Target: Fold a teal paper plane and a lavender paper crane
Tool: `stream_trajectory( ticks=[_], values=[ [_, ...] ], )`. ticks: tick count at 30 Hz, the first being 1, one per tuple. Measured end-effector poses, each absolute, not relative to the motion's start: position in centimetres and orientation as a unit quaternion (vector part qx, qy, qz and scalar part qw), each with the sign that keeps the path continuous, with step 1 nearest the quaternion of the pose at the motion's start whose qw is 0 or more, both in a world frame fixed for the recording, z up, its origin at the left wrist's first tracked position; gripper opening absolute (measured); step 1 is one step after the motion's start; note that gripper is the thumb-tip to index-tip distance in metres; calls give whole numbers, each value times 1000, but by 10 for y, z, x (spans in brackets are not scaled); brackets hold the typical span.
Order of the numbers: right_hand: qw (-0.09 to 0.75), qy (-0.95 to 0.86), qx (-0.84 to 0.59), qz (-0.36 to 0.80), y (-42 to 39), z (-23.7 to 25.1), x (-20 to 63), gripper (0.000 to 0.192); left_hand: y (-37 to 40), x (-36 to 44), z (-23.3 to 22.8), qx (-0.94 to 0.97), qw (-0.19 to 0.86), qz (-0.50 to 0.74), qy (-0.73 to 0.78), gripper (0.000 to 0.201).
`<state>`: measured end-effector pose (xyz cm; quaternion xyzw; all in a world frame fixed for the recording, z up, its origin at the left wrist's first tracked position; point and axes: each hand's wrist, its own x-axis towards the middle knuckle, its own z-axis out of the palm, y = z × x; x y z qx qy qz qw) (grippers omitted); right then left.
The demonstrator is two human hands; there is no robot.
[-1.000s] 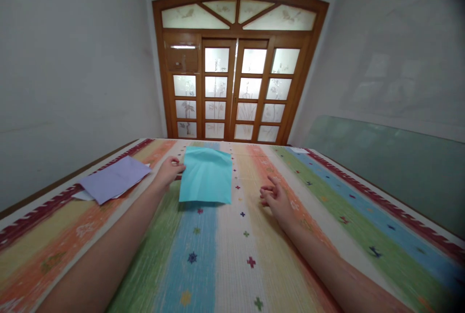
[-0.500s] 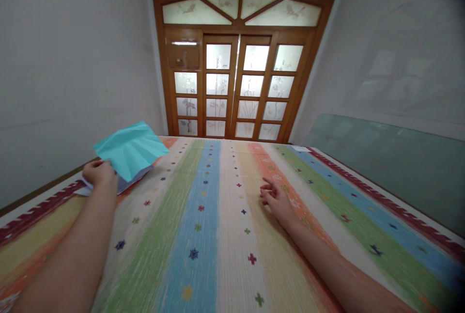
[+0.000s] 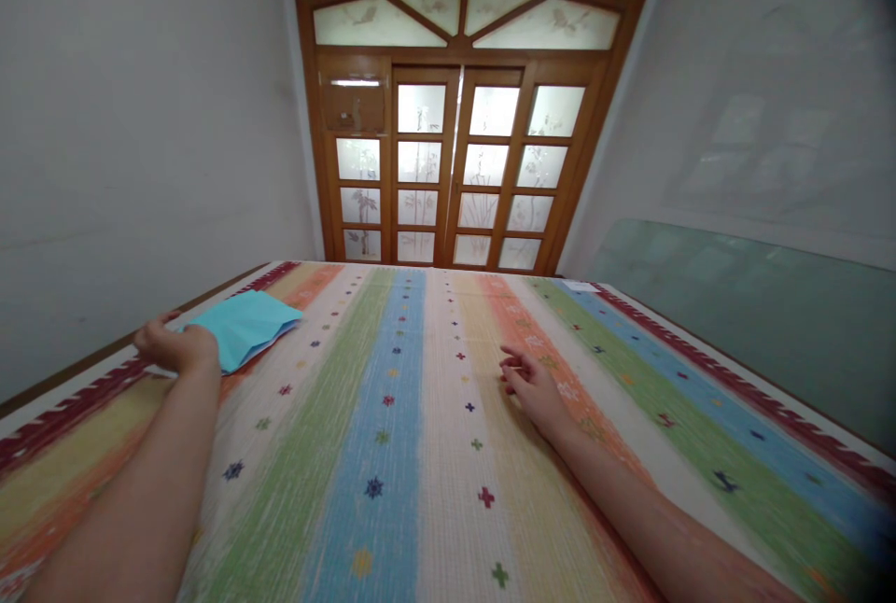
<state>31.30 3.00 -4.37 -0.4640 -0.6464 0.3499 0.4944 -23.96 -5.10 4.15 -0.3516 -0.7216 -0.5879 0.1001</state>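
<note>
A creased turquoise sheet of paper point(image 3: 246, 325) lies at the left side of the table, on top of a white paper of which only a thin edge shows. My left hand point(image 3: 176, 344) is at the sheet's near left corner, fingers apart and pointing left, with nothing seen in its grasp. Whether it still touches the sheet's edge is hard to make out. Over the pale yellow stripe of the cloth rests my right hand point(image 3: 532, 383), loosely curled with fingers apart, holding nothing.
A striped tablecloth point(image 3: 402, 416) with small star and cross motifs covers the table. A small white paper point(image 3: 581, 287) lies at the far right edge. A pale green glass panel point(image 3: 735, 304) leans along the right wall. Wooden doors with glass panes point(image 3: 448, 164) stand beyond the table.
The turquoise sheet has come down from a raised, tilted position to lie on the papers below. My left hand has moved slightly left and its fingers have opened. My right hand stays put.
</note>
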Motion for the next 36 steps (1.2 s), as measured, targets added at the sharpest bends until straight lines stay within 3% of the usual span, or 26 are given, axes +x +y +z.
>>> stream_trajectory(
  ticks=[3, 5, 10, 14, 18, 25, 36],
  values=[
    [483, -665, -471, 321, 29, -42, 311, 42, -41, -234, 50, -315, 166, -588, -726, 23],
    [472, -682, -474, 294, 26, -40, 310, 39, -28, -224, 59, -366, 157, -569, -719, 21],
    [417, -738, -477, 232, 20, -37, 306, 36, 10, -159, 62, -588, 38, -471, -656, 22],
    [346, -787, -476, 184, 14, -38, 303, 37, 18, -89, 27, -741, -72, -345, -572, 22],
    [248, -815, -505, 141, 8, -39, 304, 41, 10, -58, -13, -798, -120, -246, -537, 40],
    [140, -805, -569, 98, 9, -42, 309, 55, 17, -69, -38, -799, -103, -163, -570, 57],
    [88, -800, -587, 84, 12, -43, 308, 61, 22, -66, -44, -776, -49, -120, -618, 66]
  ],
)
